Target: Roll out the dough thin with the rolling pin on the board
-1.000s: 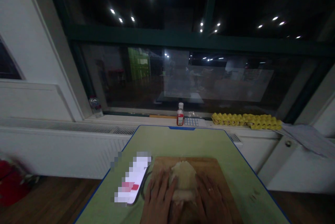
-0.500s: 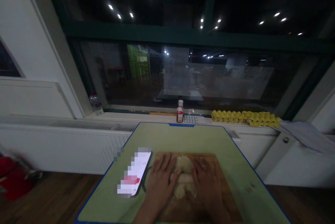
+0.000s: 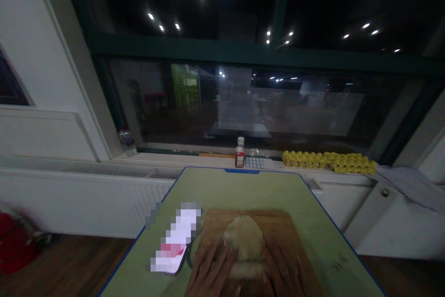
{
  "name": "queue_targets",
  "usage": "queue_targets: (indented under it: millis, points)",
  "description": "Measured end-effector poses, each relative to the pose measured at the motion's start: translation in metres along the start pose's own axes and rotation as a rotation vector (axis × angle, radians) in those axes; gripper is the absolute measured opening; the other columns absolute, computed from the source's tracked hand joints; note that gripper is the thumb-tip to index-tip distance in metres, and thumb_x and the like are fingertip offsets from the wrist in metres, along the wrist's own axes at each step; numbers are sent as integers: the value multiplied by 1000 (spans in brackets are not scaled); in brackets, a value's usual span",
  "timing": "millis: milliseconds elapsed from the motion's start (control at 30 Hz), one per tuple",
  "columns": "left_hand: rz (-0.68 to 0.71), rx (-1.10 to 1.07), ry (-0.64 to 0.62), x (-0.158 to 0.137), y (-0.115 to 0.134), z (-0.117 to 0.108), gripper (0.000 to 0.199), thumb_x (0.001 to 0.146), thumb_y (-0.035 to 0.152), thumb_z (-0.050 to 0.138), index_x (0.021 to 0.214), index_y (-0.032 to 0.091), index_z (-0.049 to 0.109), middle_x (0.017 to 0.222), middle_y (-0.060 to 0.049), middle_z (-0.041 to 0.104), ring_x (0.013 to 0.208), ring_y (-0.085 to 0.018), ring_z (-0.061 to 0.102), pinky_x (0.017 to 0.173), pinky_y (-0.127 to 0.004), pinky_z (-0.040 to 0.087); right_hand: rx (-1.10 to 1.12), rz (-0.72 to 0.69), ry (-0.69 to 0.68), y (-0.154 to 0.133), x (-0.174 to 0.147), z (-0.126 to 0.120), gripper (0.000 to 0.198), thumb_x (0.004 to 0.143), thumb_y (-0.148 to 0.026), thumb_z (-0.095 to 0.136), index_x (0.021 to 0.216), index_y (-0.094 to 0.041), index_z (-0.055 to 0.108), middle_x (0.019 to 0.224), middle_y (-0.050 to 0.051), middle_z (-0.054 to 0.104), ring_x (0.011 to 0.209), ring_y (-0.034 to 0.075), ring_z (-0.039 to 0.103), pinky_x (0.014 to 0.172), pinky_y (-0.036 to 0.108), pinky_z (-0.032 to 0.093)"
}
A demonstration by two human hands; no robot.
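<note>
On a wooden cutting board (image 3: 278, 217) lies a flattened sheet of pale dough (image 3: 245, 236). Across its near part runs a light-coloured rolling pin (image 3: 247, 270), its ends hidden under my hands. My left hand (image 3: 212, 269) rests over the pin's left end, fingers stretched forward and flat. Over the right end is my right hand (image 3: 283, 269), with its fingers likewise extended and slightly spread. The palms are cut off by the bottom of the view.
The board sits on a green folding table (image 3: 239, 190) with a blue rim. A lit phone (image 3: 181, 241) lies left of the board. Along the windowsill are a small red-labelled bottle (image 3: 239, 153), yellow egg cartons (image 3: 328, 161) and a clear bottle (image 3: 127, 142).
Both hands and the rolling pin have come back toward me, leaving the far part of the dough uncovered. The view has tilted up slightly.
</note>
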State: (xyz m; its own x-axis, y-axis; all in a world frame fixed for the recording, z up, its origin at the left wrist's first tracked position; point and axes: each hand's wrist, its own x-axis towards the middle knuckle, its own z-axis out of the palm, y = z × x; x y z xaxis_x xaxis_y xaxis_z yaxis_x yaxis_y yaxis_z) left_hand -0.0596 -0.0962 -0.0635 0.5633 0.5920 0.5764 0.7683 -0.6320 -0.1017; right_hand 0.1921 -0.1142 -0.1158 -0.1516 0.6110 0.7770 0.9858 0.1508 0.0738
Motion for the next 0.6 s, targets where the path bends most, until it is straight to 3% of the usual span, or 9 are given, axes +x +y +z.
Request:
queue_targets:
  millis: [133,333,467,600]
  points:
    - [-69,-22,-50,31,3,-10,56,97,43,51,150,28,41,146,-1,52,133,-24,50,107,-41,45,18,-49,-82,2,32,-5,43,90,-30,46,132,-30,59,140,2,57,127,27,53,117,53,18]
    - [-207,-24,-67,63,-2,-1,48,96,42,52,140,24,55,143,-4,55,129,-27,54,104,-48,46,34,-77,-172,0,65,-2,43,77,-48,64,114,-28,69,129,7,65,124,33,53,117,64,5]
    - [-158,0,-22,51,-2,0,49,96,46,52,139,22,55,140,-4,58,125,-27,57,102,-45,48,30,-117,-110,5,50,5,38,82,-45,60,116,-30,68,131,3,64,123,30,55,118,57,14]
    - [-24,35,25,18,-2,5,60,94,48,56,148,26,43,143,0,54,126,-24,57,100,-37,50,28,-80,-8,7,15,8,43,90,-35,49,132,-36,59,133,-2,63,119,26,60,111,51,30]
